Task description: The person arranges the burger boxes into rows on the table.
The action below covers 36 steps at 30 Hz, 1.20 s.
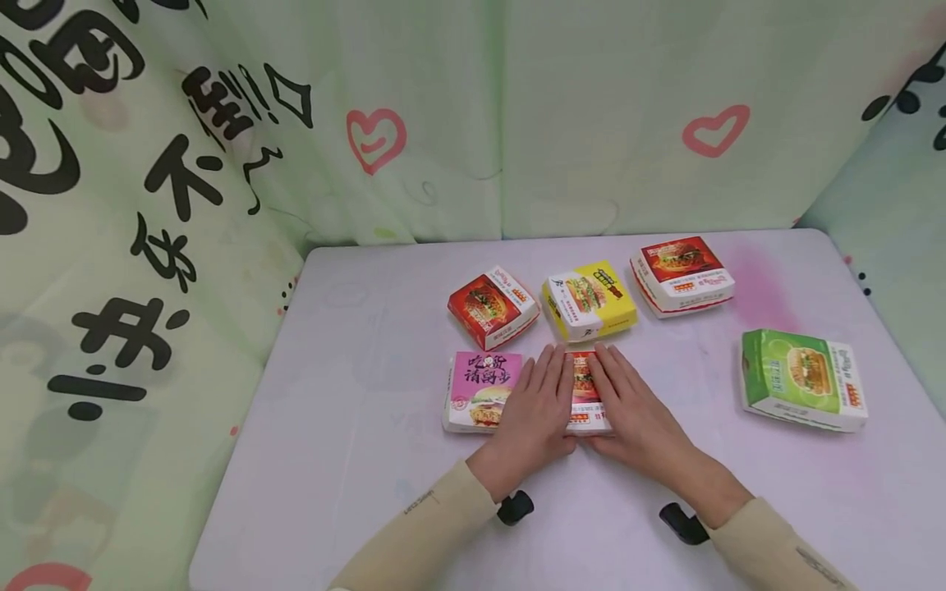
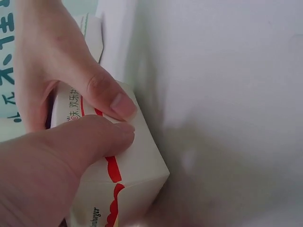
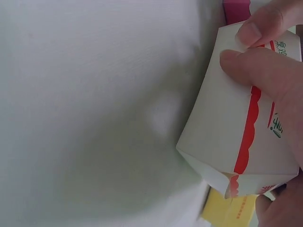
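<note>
A red and white hamburger box (image 1: 584, 386) lies on the table between both hands, its top partly hidden by them. The left hand (image 1: 534, 410) and right hand (image 1: 641, 420) hold it, long fingers extended over the top toward the far edge. In the left wrist view, the left thumb (image 2: 102, 139) presses the white near side, its tip touching the right thumb's. The right wrist view shows both thumbs there beside a red scalloped stripe. A purple and white burger box (image 1: 486, 382) stands directly left, partly behind the left hand.
Beyond the hands are a small red box (image 1: 488, 308), a yellow box (image 1: 594, 300) and a larger red and white box (image 1: 683, 271). A green box (image 1: 805, 373) lies at the right. The pale table (image 1: 347, 460) meets a printed curtain (image 1: 443, 74).
</note>
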{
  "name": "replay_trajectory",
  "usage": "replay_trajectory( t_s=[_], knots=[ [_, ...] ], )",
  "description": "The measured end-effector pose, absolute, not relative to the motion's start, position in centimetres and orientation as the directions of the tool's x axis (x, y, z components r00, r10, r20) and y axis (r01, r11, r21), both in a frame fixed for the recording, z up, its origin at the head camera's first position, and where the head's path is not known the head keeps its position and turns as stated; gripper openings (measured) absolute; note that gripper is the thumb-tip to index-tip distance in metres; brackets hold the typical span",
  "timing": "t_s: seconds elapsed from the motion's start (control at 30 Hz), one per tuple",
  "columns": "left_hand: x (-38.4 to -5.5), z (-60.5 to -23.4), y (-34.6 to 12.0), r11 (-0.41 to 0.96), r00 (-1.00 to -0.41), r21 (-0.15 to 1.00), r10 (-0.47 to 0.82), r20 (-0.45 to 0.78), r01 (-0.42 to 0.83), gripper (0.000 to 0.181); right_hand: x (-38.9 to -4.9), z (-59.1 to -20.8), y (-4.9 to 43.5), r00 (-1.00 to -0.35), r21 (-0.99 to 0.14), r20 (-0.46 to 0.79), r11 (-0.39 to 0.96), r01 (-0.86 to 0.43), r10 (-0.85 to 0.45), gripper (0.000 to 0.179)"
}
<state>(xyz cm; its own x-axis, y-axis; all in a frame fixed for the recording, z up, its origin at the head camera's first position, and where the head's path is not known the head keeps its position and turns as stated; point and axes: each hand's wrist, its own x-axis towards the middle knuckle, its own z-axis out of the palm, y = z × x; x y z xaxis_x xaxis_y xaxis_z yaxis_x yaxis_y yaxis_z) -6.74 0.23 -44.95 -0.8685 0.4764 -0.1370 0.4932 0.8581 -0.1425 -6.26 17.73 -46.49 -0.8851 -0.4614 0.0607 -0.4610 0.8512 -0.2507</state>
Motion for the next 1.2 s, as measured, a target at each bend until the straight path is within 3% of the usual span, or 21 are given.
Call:
replay_trajectory(
  t_s=[0.57, 1.2],
  knots=[
    [-6.8, -46.3, -1.8, 0.866, -0.865, -0.040, 0.495, -0.079, 0.499, 0.117, -6.1, -46.7, 16.6, -0.879, -0.251, 0.105, 0.842, -0.477, -0.466, 0.115],
    [-6.8, -45.8, -2.2, 0.852, -0.848, 0.014, 0.523, -0.085, 0.524, 0.123, -5.4, -46.4, 17.2, -0.882, -0.305, 0.038, 0.835, -0.458, -0.470, 0.117]
  ],
)
